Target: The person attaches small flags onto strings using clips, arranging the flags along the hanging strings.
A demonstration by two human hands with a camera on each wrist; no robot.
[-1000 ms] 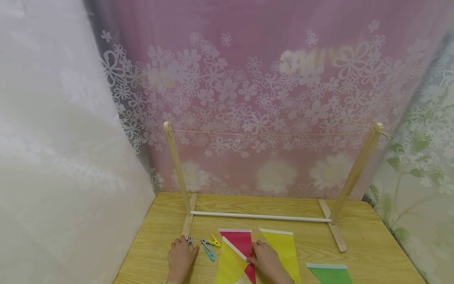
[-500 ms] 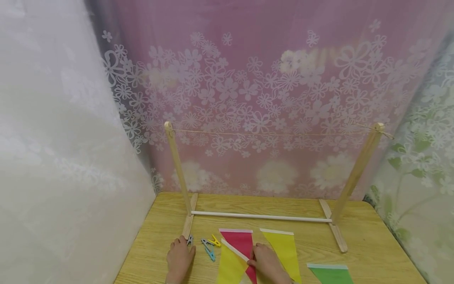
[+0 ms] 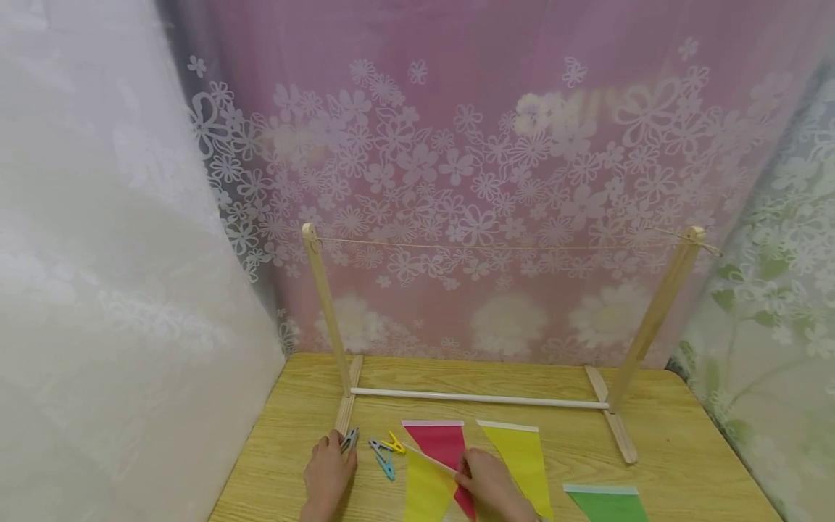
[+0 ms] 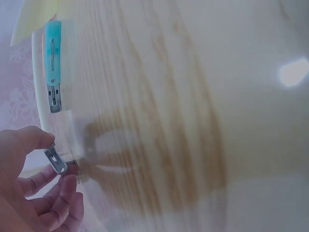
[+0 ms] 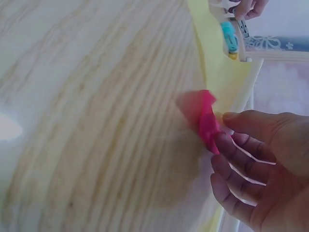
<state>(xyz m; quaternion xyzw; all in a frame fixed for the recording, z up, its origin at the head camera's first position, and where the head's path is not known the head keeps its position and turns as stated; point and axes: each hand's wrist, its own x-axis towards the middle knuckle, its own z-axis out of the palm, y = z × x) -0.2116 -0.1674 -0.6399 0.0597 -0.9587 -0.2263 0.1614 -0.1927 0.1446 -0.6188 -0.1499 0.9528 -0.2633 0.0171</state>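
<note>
My left hand [image 3: 326, 470] pinches a grey clothespin [image 4: 56, 160] between thumb and fingers, just above the table by the stand's left foot. In the head view, my right hand [image 3: 489, 484] pinches a yellow pennant [image 3: 427, 489] at the right end of its white top strip. That pennant lies slanted across a red pennant [image 3: 435, 438], whose lower tip shows under the fingers in the right wrist view. To the right of the left hand lie a turquoise clothespin [image 3: 386, 467], a yellow clothespin [image 3: 395, 443] and another greyish one [image 3: 378, 444].
A wooden stand has a left post [image 3: 326, 312], a right post [image 3: 659, 319], a string [image 3: 496, 247] between their tops and a white rod [image 3: 476, 397] below. A second yellow pennant [image 3: 525, 457] and a green pennant [image 3: 605, 504] lie on the table [image 3: 691, 449].
My left hand has picked the grey clothespin up from beside the stand's foot and drawn back slightly. The held yellow pennant's strip has tilted, its left end dropping a little.
</note>
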